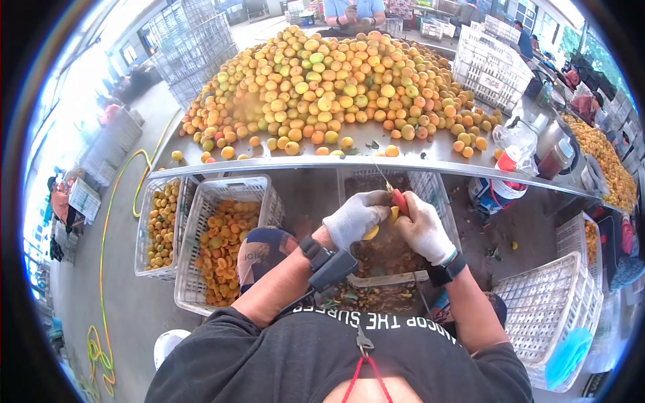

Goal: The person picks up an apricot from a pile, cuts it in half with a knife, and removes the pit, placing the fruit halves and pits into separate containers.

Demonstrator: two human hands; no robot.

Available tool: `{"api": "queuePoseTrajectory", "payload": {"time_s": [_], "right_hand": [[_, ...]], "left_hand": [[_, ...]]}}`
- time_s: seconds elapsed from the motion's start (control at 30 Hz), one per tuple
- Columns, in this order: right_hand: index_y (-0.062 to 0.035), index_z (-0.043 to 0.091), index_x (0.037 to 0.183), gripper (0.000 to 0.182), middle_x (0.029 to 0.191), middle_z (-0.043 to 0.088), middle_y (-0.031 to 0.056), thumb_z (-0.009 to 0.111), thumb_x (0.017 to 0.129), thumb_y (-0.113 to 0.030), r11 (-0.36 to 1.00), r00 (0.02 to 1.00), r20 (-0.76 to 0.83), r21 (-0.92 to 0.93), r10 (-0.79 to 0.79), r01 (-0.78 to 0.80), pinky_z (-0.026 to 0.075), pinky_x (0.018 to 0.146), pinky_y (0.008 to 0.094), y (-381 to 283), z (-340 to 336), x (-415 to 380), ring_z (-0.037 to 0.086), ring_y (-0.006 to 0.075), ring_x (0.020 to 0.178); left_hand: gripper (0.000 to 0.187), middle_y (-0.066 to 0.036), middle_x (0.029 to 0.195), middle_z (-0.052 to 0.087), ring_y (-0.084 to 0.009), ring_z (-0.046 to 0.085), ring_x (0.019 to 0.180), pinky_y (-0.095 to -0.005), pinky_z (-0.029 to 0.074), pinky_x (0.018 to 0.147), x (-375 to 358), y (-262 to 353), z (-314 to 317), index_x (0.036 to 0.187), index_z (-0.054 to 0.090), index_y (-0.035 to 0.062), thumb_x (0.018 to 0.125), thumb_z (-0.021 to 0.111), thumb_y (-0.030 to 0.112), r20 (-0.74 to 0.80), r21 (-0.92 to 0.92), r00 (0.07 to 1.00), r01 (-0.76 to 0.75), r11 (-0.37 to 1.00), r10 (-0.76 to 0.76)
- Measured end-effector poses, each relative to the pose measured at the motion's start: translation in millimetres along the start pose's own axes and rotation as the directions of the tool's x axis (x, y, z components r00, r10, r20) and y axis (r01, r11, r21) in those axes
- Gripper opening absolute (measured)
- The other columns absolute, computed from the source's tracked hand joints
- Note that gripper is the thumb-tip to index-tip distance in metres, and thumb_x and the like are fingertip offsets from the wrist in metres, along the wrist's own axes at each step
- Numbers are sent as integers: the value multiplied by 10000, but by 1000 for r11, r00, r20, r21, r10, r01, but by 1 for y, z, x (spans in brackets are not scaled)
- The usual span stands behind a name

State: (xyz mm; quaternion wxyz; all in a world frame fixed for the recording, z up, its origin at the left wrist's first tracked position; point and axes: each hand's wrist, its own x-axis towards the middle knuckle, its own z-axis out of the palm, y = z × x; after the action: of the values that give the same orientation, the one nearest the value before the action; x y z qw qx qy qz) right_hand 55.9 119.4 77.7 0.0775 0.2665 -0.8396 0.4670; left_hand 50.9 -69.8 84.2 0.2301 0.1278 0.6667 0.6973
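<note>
My left hand (359, 218), in a white glove, is closed around a yellow-orange apricot (371, 232), mostly hidden by the fingers. Close beside it, my right hand (428, 230), also gloved, grips a red-handled cutting tool (401, 201). Its working end meets the left fingertips, and its exact kind is hard to make out. Both hands are above a crate (433, 191) with dark scraps and pits inside, just in front of the metal table (262, 161). A big heap of apricots (322, 87) covers much of that table.
Left of my knees stand a crate of halved apricots (228, 245) and a crate of whole ones (161, 225). A white crate (547, 302) with a blue cloth is at right. Bottles (556, 158) stand on the table's right end. A person (353, 12) is across the heap.
</note>
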Motion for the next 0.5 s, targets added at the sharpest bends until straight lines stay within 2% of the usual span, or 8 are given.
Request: {"api": "queuePoseTrajectory", "payload": {"time_s": [0.03,0.07,0.2,0.27,0.3,0.4,0.47,0.5], "right_hand": [[-8,523,939,144,701,554,224,562,801,-24,998,1000,-16,56,28,-27,481,601,403,-4,0,1,577,395,627],[-5,524,931,131,700,557,220,559,805,-25,998,998,-16,34,58,-57,480,599,385,-5,0,2,572,380,618],[-6,524,934,132,685,553,195,555,807,-26,995,998,-51,99,22,-17,473,589,367,-18,9,0,555,335,582],[-8,535,948,145,689,550,173,554,808,-39,988,996,-81,154,31,-18,473,594,362,-21,15,-1,560,268,586],[-8,535,948,145,689,550,173,554,808,-39,988,997,-78,156,29,-16,473,594,362,-20,16,-1,560,268,586],[-6,564,970,170,702,559,139,546,806,-49,975,994,-54,205,96,-83,478,633,349,-16,20,1,562,203,633],[-2,601,970,193,727,582,101,540,793,-45,917,989,-100,394,112,-64,475,669,329,-12,24,5,560,174,678],[-2,601,970,193,727,582,101,540,793,-45,917,990,-94,394,109,-64,475,669,329,-12,23,7,560,174,678]], "left_hand": [[317,-9,1050,628,-49,555,927,-216,455,783,-2,-1,-1,1228,599,16,978,573,209,-12,6,998,-68,998,68],[315,0,1074,624,-54,555,934,-220,458,796,-6,-1,-2,1227,599,6,977,569,197,-27,-80,998,-62,995,60],[332,-3,995,630,-55,546,876,-228,460,750,-15,11,6,1230,605,7,972,599,217,-89,-56,995,-46,997,41],[341,-3,982,636,-61,552,869,-231,460,741,-15,6,7,1212,615,21,972,607,263,-90,46,996,7,999,-3],[341,-3,982,636,-61,552,869,-231,460,741,-17,6,5,1212,615,21,972,607,263,-95,46,996,7,999,-3],[269,-13,952,616,-76,571,880,-222,461,766,-24,13,-2,1161,624,26,970,531,192,-20,174,993,-111,979,116],[265,-26,913,618,-97,581,872,-234,473,760,-35,26,-6,1114,634,14,953,523,193,-77,221,994,94,971,-79],[265,-26,913,618,-97,581,872,-234,473,760,-38,26,-13,1114,634,14,953,523,193,-82,218,994,94,972,-78]]}}
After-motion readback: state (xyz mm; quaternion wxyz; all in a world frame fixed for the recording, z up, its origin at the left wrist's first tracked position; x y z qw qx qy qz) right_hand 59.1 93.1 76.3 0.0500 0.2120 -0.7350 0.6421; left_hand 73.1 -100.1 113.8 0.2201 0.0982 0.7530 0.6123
